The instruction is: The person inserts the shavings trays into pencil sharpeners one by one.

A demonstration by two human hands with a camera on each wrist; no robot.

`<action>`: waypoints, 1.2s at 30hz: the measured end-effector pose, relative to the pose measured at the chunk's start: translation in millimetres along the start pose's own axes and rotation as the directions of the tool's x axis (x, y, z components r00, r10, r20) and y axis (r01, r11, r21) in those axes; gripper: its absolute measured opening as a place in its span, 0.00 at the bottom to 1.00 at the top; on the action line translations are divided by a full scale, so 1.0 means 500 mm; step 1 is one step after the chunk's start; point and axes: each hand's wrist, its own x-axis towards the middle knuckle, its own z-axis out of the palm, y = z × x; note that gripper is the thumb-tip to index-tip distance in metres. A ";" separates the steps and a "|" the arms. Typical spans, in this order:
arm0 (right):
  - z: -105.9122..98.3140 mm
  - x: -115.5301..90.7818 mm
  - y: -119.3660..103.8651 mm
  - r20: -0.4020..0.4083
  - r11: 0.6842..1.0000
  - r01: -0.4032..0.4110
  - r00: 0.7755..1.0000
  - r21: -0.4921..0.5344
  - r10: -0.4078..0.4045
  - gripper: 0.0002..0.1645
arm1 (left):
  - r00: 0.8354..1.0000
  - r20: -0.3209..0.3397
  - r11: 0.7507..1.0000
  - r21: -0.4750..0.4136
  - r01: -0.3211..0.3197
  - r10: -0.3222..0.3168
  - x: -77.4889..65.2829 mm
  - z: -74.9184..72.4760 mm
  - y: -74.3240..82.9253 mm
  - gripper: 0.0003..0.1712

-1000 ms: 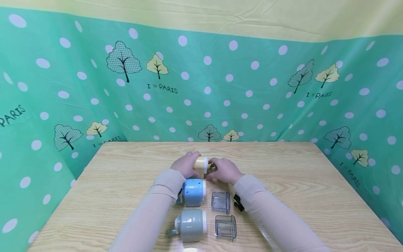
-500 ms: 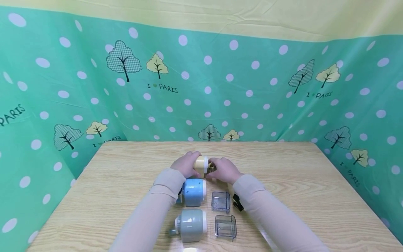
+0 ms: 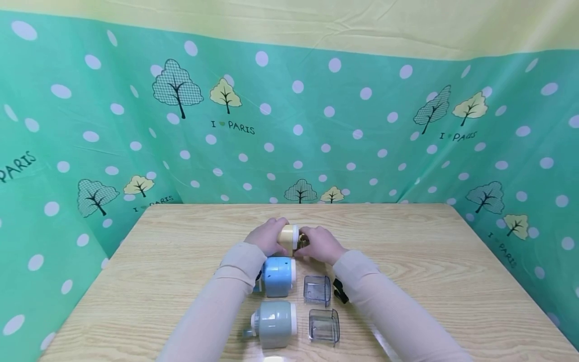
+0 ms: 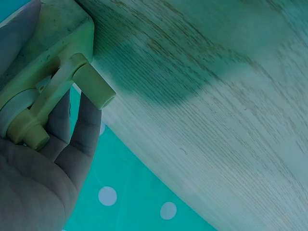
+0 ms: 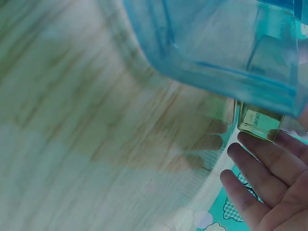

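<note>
At the back of the row, my left hand (image 3: pixel 267 237) grips a pale yellow crank pencil sharpener (image 3: pixel 286 240) lying on its side, white rim to the right. In the left wrist view its crank handle (image 4: pixel 95 86) sticks out beside the palm. My right hand (image 3: pixel 323 245) holds a small see-through yellowish shavings drawer (image 5: pixel 261 121) right at the white rim. In the right wrist view several fingers stretch out beneath the drawer; the thumb is mostly hidden.
Nearer on the wooden table (image 3: pixel 181 281) lie a blue sharpener (image 3: pixel 278 277) and a grey-green sharpener (image 3: pixel 276 324). To their right sit two clear drawers, one farther (image 3: pixel 316 290) and one nearer (image 3: pixel 323 326). A polka-dot curtain (image 3: pixel 298 151) hangs behind the table.
My right hand and forearm have shifted very slightly to the left. The left hand, the sharpeners and the two loose drawers stay in place.
</note>
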 end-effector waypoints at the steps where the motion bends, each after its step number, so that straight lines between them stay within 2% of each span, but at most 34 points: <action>1: 0.000 0.000 -0.001 0.000 1.000 -0.003 1.000 0.001 0.003 0.31 | 1.000 0.000 1.000 0.002 0.000 0.000 0.000 0.000 0.000 0.41; 11: 0.001 0.001 -0.004 0.000 1.000 -0.013 1.000 -0.005 0.013 0.33 | 1.000 0.003 1.000 0.006 -0.001 0.001 -0.005 -0.003 0.005 0.41; 36: 0.006 0.009 -0.011 0.014 1.000 -0.016 1.000 0.013 0.015 0.28 | 1.000 0.003 1.000 0.011 0.003 -0.003 -0.003 -0.003 0.003 0.40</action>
